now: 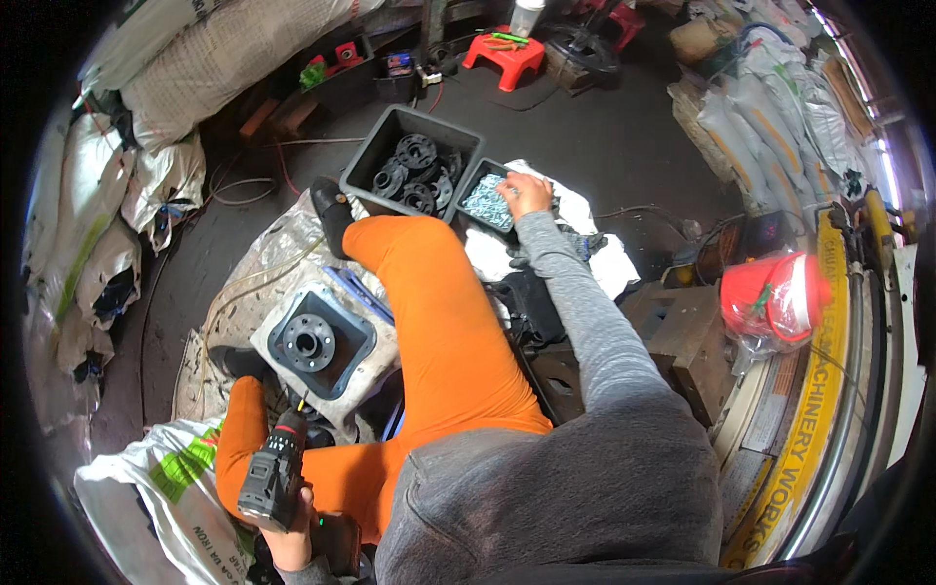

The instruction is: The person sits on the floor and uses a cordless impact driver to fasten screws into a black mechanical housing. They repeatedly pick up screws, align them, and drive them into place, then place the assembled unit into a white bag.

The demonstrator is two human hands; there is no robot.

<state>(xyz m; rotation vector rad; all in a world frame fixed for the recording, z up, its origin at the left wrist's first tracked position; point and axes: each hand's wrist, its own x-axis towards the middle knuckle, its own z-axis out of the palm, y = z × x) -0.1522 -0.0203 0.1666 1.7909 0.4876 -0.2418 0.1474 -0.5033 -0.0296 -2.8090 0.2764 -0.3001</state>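
Observation:
My left hand is wrapped round the grip of a black and red cordless drill, held over my left thigh with its bit pointing up toward the white stool. My right hand reaches into a small dark bin of silvery screws, its bent fingertips among them; whether a screw is pinched there is too small to tell. Between my legs, a round black flanged part with a central hole and smaller holes round it sits in the square recess of an upturned whitish stool.
A large grey bin of black round parts adjoins the screw bin. A red stool stands farther off. White sacks line the left, a red bucket stands right, and cables cross the floor.

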